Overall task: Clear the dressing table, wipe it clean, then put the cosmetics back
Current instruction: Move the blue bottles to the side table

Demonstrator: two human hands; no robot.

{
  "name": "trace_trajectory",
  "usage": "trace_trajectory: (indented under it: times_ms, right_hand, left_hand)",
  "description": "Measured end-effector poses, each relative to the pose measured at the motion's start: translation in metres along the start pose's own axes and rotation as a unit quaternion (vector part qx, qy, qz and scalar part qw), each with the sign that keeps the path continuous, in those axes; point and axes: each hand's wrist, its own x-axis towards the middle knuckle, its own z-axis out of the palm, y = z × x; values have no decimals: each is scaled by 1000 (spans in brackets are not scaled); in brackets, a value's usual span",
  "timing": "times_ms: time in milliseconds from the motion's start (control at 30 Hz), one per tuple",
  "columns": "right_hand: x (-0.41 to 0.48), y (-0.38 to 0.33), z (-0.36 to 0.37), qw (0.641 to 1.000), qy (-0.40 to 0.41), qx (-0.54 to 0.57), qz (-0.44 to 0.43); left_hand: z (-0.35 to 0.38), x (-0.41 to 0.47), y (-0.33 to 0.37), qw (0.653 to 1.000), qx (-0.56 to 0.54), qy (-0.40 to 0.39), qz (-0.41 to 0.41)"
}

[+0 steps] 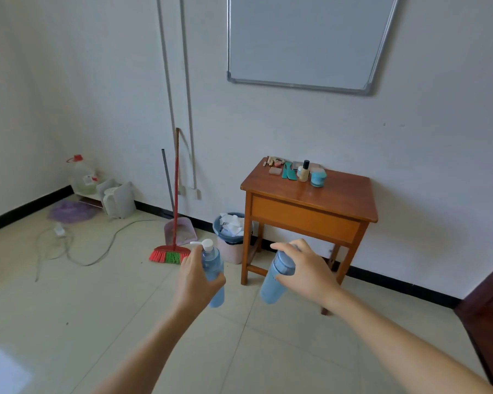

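2 bottles were held out in front of the body, well apart from the dressing table. A translucent blue plastic bottle with a white pump top (pixel 212 264) was gripped upright in the left hand (pixel 195 277), the fingers curled round its body. A light blue plastic bottle with a darker blue cap (pixel 276 277) was held tilted in the right hand (pixel 306 270), the fingers wrapped over its upper part near the cap.

The small brown wooden dressing table (pixel 342 194) was seen against the white wall. A cluster of cosmetics was gathered along its back edge: a round teal jar (pixel 318 178), a beige glass bottle with a black cap (pixel 304 172), a flat teal comb-like piece (pixel 288 171) and some small pink items (pixel 274 166) too small to be told apart. The front of the tabletop was bare. A blue-lined waste bin full of white paper (pixel 230 231) stood just beside the table's left legs.

It could not be told for certain whether the 2 bottles were being carried off or brought back. Since the view was turned toward the table, the putting-back step was judged the likelier. The next move would then call for the table to be approached and both bottles to be set upright beside the cluster, the tilted 1 being righted first.
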Motion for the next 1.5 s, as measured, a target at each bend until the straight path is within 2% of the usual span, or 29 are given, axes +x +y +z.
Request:
trace_trajectory:
  times_ms: [100,300,467,633,800,933,1100,1267,1400,1500]
  right_hand:
    - [30,12,9,1000,-26,-2,4]
    - [90,38,32,998,-64,5,18]
    - [161,55,40,998,-60,-3,35]
    - [243,73,32,998,-24,3,58]
    - [295,114,17,992,5,2,123]
    - [298,157,7,980,21,2,197]
    - [285,227,-23,959,36,27,279]
    - [282,296,-75,955,102,3,279]
    - [286,345,-118,956,129,-9,264]
    - [288,377,-138,956,152,-11,252]
  left_hand:
    - [15,19,-17,999,5,11,-31]
    - [44,64,-55,996,8,-29,-84]
    - [68,139,-68,998,11,-41,-55]
    - [99,240,-64,999,-4,-50,-14]
    - [142,312,-70,994,5,-106,18]
    - [193,339,-71,986,-2,-164,18]
    - [276,350,-39,966,-17,-251,53]
    - [360,362,20,950,-45,-295,96]
    - [418,374,67,950,-62,-285,114]
    - [454,378,92,955,-87,-269,90]
